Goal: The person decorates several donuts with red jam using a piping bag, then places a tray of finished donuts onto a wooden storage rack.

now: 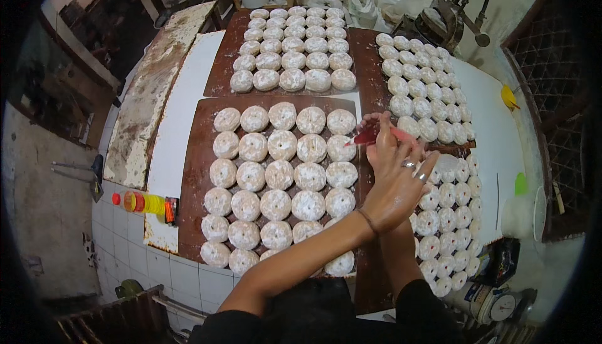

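Observation:
My left hand (401, 168), wearing rings, reaches across from the lower left and grips a red-pink piping bag (370, 136), its index finger lying along it. My right hand (375, 121), partly hidden behind the left, is closed round the same bag. The bag's tip points left, close to a powdered round pastry (342, 148) with a small centre hole, at the right edge of the front-middle brown board (191, 156). Several rows of similar pastries cover that board. On the right-front board, other pastries (429, 247) have red spots in their centres.
More pastry boards lie at the back (219, 62) and back right (365, 62). A rusty worn panel (150, 93), yellow-red plastic caps (141, 203) and tiled surface (157, 262) are at left. A metal machine (439, 24), yellow scraper (508, 98) and weighing scale (501, 306) are at right.

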{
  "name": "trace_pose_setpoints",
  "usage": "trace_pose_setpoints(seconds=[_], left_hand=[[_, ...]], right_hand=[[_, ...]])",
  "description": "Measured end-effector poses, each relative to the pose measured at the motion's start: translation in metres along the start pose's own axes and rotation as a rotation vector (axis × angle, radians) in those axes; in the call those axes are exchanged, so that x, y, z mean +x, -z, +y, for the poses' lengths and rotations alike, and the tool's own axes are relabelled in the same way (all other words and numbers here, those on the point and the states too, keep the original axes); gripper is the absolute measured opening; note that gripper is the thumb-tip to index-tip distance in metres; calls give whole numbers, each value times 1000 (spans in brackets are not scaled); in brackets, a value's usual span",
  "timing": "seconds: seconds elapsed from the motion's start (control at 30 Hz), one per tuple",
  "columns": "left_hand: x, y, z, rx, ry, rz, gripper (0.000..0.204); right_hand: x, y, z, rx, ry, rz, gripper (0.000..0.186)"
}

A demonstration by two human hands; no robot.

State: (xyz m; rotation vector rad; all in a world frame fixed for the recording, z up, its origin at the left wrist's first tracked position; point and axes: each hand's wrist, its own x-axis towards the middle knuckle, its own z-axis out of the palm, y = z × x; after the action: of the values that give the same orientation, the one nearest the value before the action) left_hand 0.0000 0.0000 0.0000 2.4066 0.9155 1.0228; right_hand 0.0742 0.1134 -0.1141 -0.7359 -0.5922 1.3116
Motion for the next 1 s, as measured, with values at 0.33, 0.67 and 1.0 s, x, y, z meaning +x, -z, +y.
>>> trace_pose_setpoints(seconds=[0.33, 0.67, 1.0], left_hand=[[-244, 145, -104, 230, 795, 713, 25], [-599, 249, -204, 299, 1860, 1462, 49], [-556, 215, -254, -679, 1563, 1531, 54]], right_hand=[[109, 0, 36, -484, 97, 112, 53], [122, -6, 79, -596, -152, 116, 49], [135, 14, 78, -507, -81, 110, 46]])
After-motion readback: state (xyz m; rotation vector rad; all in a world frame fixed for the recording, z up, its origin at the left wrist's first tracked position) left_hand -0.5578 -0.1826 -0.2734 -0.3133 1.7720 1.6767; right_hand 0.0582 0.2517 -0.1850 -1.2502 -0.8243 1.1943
